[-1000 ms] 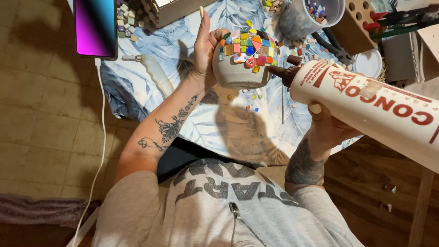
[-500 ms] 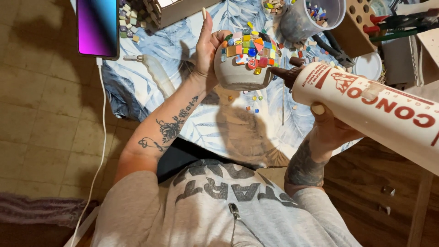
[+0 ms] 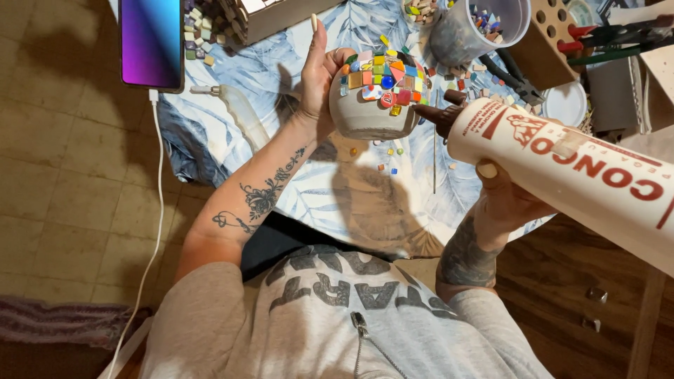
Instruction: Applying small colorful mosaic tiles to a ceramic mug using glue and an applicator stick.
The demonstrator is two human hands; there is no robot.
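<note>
My left hand (image 3: 317,81) cups a grey round pot (image 3: 365,119) from the left, with one finger sticking straight up. Small coloured mosaic tiles (image 3: 382,77) cover the pot's upper part. My right hand (image 3: 507,200) grips a big white glue bottle (image 3: 562,165) from below, tilted toward the pot. Its brown nozzle (image 3: 432,114) meets the pot's right side just below the tiles. Both are held above a blue leaf-patterned cloth (image 3: 316,200).
A phone (image 3: 151,42) with a white cable lies at the cloth's left edge. Loose tiles (image 3: 203,28) sit beside a box, and a clear cup of tiles (image 3: 477,28), a wooden holed block (image 3: 544,49), nippers (image 3: 516,83) and a white dish (image 3: 565,105) are at right.
Almost nothing has moved. The pot and bottle shifted very slightly, and the nozzle stays against the pot's right side.
</note>
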